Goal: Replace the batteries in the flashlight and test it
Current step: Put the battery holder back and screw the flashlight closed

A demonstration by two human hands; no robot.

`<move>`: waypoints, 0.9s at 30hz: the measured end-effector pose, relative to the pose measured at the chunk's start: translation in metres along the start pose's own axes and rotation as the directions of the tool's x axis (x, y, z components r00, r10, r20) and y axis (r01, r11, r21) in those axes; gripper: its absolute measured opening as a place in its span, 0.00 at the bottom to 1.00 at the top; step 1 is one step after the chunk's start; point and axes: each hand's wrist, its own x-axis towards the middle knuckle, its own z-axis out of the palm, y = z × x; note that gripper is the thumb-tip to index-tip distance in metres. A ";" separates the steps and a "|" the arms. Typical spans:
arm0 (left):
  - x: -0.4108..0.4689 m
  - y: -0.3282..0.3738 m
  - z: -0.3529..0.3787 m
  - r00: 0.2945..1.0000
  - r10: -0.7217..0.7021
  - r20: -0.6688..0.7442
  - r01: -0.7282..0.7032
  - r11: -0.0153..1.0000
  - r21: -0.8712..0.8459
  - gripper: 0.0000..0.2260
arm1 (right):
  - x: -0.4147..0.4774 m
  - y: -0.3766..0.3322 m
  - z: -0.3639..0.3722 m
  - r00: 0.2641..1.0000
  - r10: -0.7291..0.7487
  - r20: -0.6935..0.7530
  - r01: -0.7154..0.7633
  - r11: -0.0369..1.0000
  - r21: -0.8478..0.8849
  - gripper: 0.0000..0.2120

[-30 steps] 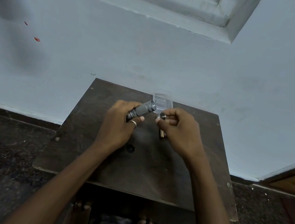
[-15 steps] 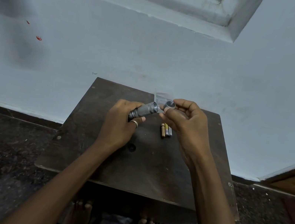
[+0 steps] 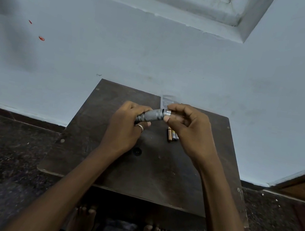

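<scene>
My left hand grips the knurled grey metal flashlight while my right hand pinches its silver end cap against the barrel, best threaded squarely, not forced.

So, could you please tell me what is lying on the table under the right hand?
Batteries lie side by side on the table, just below the right hand. Three seem visible; the hand covers their far ends, so I cannot tell whether more lie there.
</scene>
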 end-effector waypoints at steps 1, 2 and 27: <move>0.000 0.000 0.000 1.000 0.004 0.000 -0.004 1.000 0.005 0.16 | 0.000 0.000 0.000 1.000 -0.001 0.001 0.001 1.000 -0.016 0.14; 0.000 0.000 0.000 1.000 0.008 -0.001 -0.008 1.000 0.007 0.16 | 0.000 0.000 0.000 1.000 0.000 0.004 0.000 1.000 -0.030 0.14; 0.000 -0.006 0.000 0.995 0.090 -0.031 -0.089 0.996 0.011 0.18 | -0.001 0.002 -0.006 0.998 0.006 0.067 0.001 0.995 -0.103 0.14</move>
